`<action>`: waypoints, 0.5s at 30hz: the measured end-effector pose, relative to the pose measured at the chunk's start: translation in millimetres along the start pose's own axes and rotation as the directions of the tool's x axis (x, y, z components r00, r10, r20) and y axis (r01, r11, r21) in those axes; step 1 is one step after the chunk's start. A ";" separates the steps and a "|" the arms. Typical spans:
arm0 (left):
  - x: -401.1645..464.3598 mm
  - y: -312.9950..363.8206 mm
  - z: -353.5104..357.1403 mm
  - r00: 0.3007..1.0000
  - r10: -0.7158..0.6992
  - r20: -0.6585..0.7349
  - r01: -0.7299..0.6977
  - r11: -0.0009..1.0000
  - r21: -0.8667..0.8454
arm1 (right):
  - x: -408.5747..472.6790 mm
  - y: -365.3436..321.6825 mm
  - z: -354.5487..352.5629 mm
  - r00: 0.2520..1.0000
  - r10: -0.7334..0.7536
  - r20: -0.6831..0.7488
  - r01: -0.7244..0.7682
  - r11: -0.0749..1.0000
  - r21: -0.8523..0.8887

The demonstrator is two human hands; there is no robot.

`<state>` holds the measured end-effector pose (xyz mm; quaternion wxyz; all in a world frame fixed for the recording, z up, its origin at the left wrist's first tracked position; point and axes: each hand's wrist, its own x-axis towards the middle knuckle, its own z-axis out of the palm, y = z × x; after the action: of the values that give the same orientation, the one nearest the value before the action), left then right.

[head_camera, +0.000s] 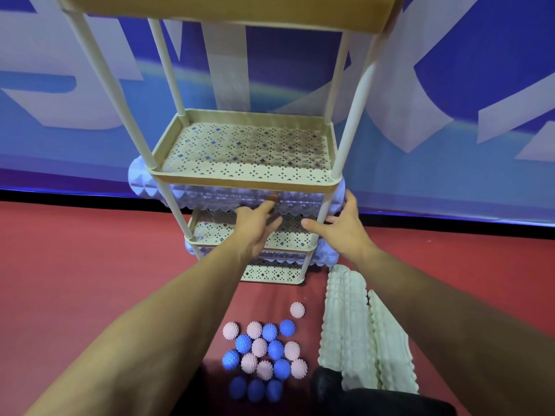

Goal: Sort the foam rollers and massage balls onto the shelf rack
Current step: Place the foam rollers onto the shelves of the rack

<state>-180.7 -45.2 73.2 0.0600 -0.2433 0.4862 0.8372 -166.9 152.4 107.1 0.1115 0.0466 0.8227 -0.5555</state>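
A beige shelf rack [318, 186] with perforated tiers stands on the red floor. A pale blue foam roller [141, 178] lies across its third tier, both ends sticking out past the posts. Another pale blue roller [326, 250] lies on the tier below. My left hand [255, 226] reaches in under the second tier, fingers extended toward the upper roller. My right hand [342, 226] is spread at that roller's right end, beside the front right post. Two pale green foam rollers [348, 322] lie on the floor at the right. Several pink and blue spiky massage balls [264, 352] sit clustered on the floor.
A blue and white banner wall [450, 115] runs close behind the rack. The second tier [249, 148] and the top tier's underside [228, 10] show nothing on them. A dark shape [360, 394], perhaps my knee, sits at the bottom edge.
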 end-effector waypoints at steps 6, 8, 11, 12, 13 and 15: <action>-27.2 -3.5 -39.2 0.991 0.096 0.098 -0.136 0.746 0.652 | -3.3 -0.6 2.9 1.000 0.005 -0.012 -0.006 0.997 -0.083; -33.7 6.6 -65.7 0.977 0.187 0.100 -0.197 0.623 0.757 | -3.6 -1.9 5.3 1.000 0.018 -0.013 -0.019 0.996 -0.091; -51.3 35.4 -104.9 0.885 0.460 0.073 -0.307 0.459 0.834 | -3.7 -2.7 6.0 0.999 0.027 -0.027 -0.029 0.996 -0.090; -56.6 47.3 -116.8 0.825 0.563 0.049 -0.327 0.404 0.854 | -3.9 -3.2 6.1 0.999 0.024 -0.033 -0.027 0.995 -0.093; -59.3 59.0 -128.4 0.754 0.656 0.024 -0.335 0.353 0.874 | -3.2 -2.6 6.4 0.999 0.023 -0.037 -0.027 0.995 -0.092; -59.0 77.6 -147.8 0.646 0.763 -0.030 -0.296 0.286 0.912 | -3.3 -2.8 7.8 0.999 0.016 -0.047 -0.020 0.996 -0.085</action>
<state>-103.6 -202.1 101.2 -0.2417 -0.1893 0.8785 0.3660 -163.3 144.3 107.6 0.0995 0.0622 0.8476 -0.5175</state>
